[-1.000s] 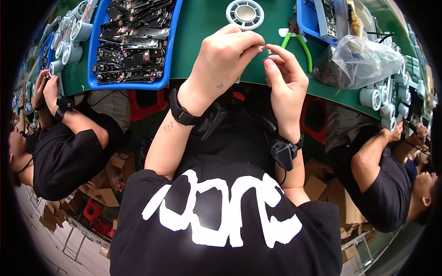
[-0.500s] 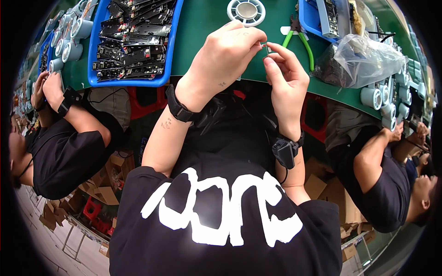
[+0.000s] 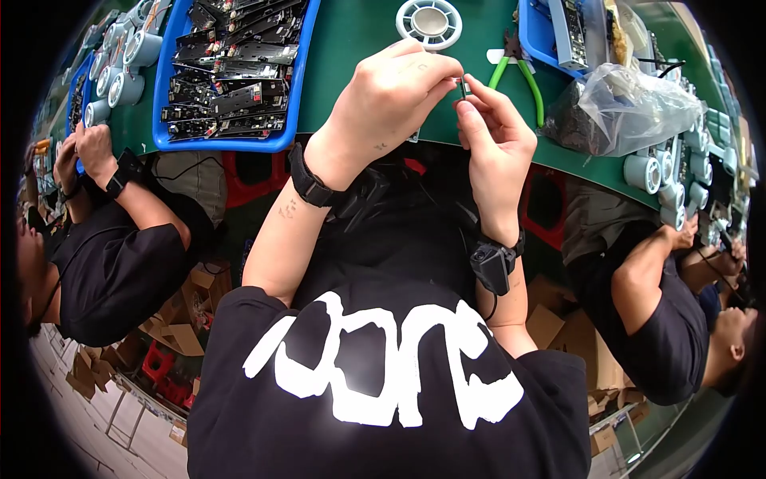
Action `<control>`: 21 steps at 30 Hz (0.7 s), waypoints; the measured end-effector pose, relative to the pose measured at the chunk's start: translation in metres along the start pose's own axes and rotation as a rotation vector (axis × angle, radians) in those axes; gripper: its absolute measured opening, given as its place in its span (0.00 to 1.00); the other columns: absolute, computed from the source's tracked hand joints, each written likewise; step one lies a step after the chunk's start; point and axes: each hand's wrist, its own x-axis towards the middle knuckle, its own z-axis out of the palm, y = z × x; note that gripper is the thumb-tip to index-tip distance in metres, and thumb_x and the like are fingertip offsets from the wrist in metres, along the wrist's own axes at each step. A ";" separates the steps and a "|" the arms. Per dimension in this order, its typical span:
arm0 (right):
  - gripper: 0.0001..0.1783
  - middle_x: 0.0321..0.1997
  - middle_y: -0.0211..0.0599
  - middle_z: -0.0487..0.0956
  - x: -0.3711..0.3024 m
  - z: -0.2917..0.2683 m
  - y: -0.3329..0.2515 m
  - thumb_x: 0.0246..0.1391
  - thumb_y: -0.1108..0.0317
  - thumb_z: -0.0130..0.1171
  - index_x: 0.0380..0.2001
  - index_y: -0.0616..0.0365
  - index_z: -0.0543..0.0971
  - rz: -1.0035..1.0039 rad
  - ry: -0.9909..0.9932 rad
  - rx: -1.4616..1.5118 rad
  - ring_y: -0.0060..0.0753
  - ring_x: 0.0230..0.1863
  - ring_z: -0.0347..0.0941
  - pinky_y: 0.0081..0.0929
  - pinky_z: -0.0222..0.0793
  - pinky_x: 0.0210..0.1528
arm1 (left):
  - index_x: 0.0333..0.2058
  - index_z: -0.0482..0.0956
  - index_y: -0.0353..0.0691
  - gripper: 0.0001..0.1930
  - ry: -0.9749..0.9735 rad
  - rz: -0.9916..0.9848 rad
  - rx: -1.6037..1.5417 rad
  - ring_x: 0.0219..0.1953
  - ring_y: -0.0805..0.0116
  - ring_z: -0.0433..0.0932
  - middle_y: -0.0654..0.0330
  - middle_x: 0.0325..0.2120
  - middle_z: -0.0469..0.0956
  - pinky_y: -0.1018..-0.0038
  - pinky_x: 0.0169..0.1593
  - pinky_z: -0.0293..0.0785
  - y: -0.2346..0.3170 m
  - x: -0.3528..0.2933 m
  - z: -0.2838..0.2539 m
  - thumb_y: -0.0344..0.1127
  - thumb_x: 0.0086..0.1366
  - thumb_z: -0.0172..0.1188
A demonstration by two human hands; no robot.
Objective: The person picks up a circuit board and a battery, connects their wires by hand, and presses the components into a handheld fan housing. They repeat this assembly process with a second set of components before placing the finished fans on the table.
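Note:
Over the table's near edge my two hands meet at a small thin dark part (image 3: 463,87), seen nearly edge-on; its kind is unclear. My right hand (image 3: 499,144) pinches it between thumb and index finger, the other fingers curled behind. From the left, my left hand (image 3: 395,100) is closed with its fingertips at the part's upper end; the back of the hand hides what they grip. Just beyond lies a pale round spoked piece (image 3: 432,24) with a grey centre. Green-handled cutters (image 3: 517,72) rest right of my hands.
A blue tray (image 3: 297,96) of black circuit boards (image 3: 239,97) stands to the left. Rightward are another blue tray (image 3: 538,36), a clear plastic bag (image 3: 638,112) and pale blue round housings (image 3: 642,172). People (image 3: 120,271) work on both sides; red stools (image 3: 550,203) show under the table.
The small part has turned slightly between my fingertips and now looks darker and thinner. Both hands stay in nearly the same place.

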 end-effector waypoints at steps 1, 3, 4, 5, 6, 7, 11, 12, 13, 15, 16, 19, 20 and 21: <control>0.17 0.39 0.29 0.82 0.000 0.000 -0.001 0.63 0.75 0.61 0.55 0.62 0.80 -0.004 0.002 0.002 0.11 0.31 0.70 0.11 0.63 0.29 | 0.34 0.80 0.36 0.07 -0.001 0.004 0.001 0.31 0.61 0.80 0.58 0.27 0.81 0.69 0.36 0.78 0.000 0.001 0.000 0.24 0.56 0.68; 0.17 0.39 0.29 0.82 0.003 0.001 -0.001 0.63 0.76 0.61 0.55 0.62 0.81 0.001 0.001 0.001 0.12 0.33 0.72 0.11 0.66 0.33 | 0.34 0.80 0.36 0.07 -0.002 -0.009 -0.033 0.31 0.61 0.80 0.59 0.27 0.81 0.69 0.36 0.78 -0.005 0.002 0.000 0.24 0.56 0.68; 0.17 0.40 0.29 0.82 0.005 0.001 -0.002 0.63 0.76 0.61 0.55 0.62 0.81 0.001 0.000 0.001 0.13 0.34 0.73 0.11 0.67 0.34 | 0.34 0.80 0.35 0.08 -0.003 -0.014 -0.050 0.31 0.60 0.80 0.59 0.27 0.81 0.69 0.36 0.79 -0.008 0.002 -0.001 0.24 0.56 0.69; 0.17 0.40 0.29 0.82 0.005 0.001 -0.003 0.63 0.76 0.61 0.55 0.62 0.81 0.001 -0.002 -0.004 0.13 0.34 0.73 0.11 0.67 0.34 | 0.34 0.80 0.35 0.08 0.002 -0.015 -0.052 0.31 0.60 0.80 0.59 0.27 0.81 0.69 0.36 0.79 -0.010 0.002 -0.002 0.24 0.56 0.69; 0.17 0.40 0.30 0.82 0.007 0.001 -0.004 0.62 0.77 0.62 0.54 0.62 0.81 -0.013 -0.028 -0.037 0.15 0.36 0.74 0.13 0.69 0.37 | 0.33 0.80 0.36 0.07 -0.010 -0.018 -0.066 0.31 0.61 0.80 0.59 0.27 0.81 0.69 0.36 0.79 -0.012 0.002 -0.004 0.24 0.55 0.68; 0.17 0.41 0.31 0.81 0.009 0.001 -0.006 0.60 0.77 0.63 0.53 0.63 0.82 -0.029 -0.056 -0.067 0.16 0.38 0.75 0.14 0.71 0.40 | 0.33 0.80 0.36 0.07 -0.020 -0.020 -0.076 0.31 0.61 0.80 0.60 0.26 0.80 0.70 0.37 0.79 -0.014 0.002 -0.007 0.24 0.55 0.67; 0.17 0.42 0.31 0.81 0.011 -0.005 -0.008 0.59 0.80 0.63 0.52 0.66 0.82 -0.082 -0.144 -0.186 0.20 0.41 0.76 0.17 0.72 0.46 | 0.36 0.82 0.36 0.10 -0.091 0.134 0.003 0.32 0.63 0.80 0.60 0.27 0.81 0.71 0.36 0.79 -0.014 -0.001 -0.023 0.23 0.53 0.67; 0.17 0.42 0.32 0.81 0.011 -0.006 -0.010 0.59 0.81 0.62 0.52 0.67 0.82 -0.043 -0.125 -0.205 0.21 0.42 0.76 0.18 0.71 0.47 | 0.37 0.81 0.36 0.10 -0.105 0.153 0.014 0.33 0.63 0.80 0.60 0.28 0.80 0.70 0.39 0.79 -0.018 -0.003 -0.021 0.24 0.54 0.65; 0.17 0.42 0.32 0.81 0.009 -0.012 -0.006 0.59 0.82 0.61 0.51 0.68 0.81 -0.004 -0.116 -0.217 0.22 0.42 0.76 0.18 0.70 0.48 | 0.37 0.81 0.37 0.10 -0.123 0.165 0.036 0.35 0.62 0.80 0.61 0.28 0.80 0.70 0.43 0.79 -0.022 -0.010 -0.012 0.25 0.54 0.62; 0.16 0.34 0.22 0.77 0.010 -0.022 0.004 0.63 0.76 0.60 0.53 0.68 0.81 0.013 -0.128 -0.259 0.13 0.29 0.63 0.13 0.56 0.30 | 0.34 0.79 0.41 0.07 -0.076 0.158 0.040 0.35 0.63 0.78 0.63 0.26 0.77 0.70 0.44 0.77 -0.026 -0.019 0.001 0.29 0.54 0.59; 0.17 0.33 0.22 0.75 0.007 -0.029 0.000 0.63 0.76 0.59 0.54 0.68 0.80 0.056 -0.103 -0.285 0.13 0.27 0.61 0.15 0.54 0.29 | 0.32 0.78 0.42 0.05 -0.060 0.139 0.027 0.36 0.64 0.79 0.64 0.26 0.77 0.70 0.43 0.77 -0.024 -0.019 0.004 0.29 0.54 0.59; 0.18 0.31 0.24 0.75 0.003 -0.052 -0.007 0.64 0.76 0.56 0.56 0.71 0.78 0.079 -0.118 -0.306 0.13 0.27 0.61 0.14 0.53 0.28 | 0.26 0.77 0.41 0.03 0.038 0.175 0.006 0.39 0.63 0.78 0.62 0.26 0.75 0.70 0.42 0.78 -0.014 -0.011 0.019 0.32 0.54 0.60; 0.18 0.32 0.23 0.75 0.009 -0.056 -0.005 0.65 0.76 0.55 0.57 0.72 0.77 0.100 -0.149 -0.297 0.12 0.27 0.60 0.14 0.52 0.28 | 0.25 0.77 0.41 0.03 0.060 0.169 0.025 0.39 0.62 0.78 0.62 0.26 0.74 0.69 0.42 0.78 -0.015 -0.014 0.021 0.32 0.54 0.60; 0.18 0.32 0.23 0.75 0.016 -0.057 -0.004 0.65 0.76 0.55 0.57 0.72 0.77 0.091 -0.177 -0.288 0.12 0.27 0.60 0.14 0.52 0.28 | 0.25 0.77 0.41 0.03 0.069 0.160 0.053 0.39 0.62 0.78 0.62 0.26 0.74 0.69 0.42 0.78 -0.018 -0.015 0.020 0.32 0.54 0.60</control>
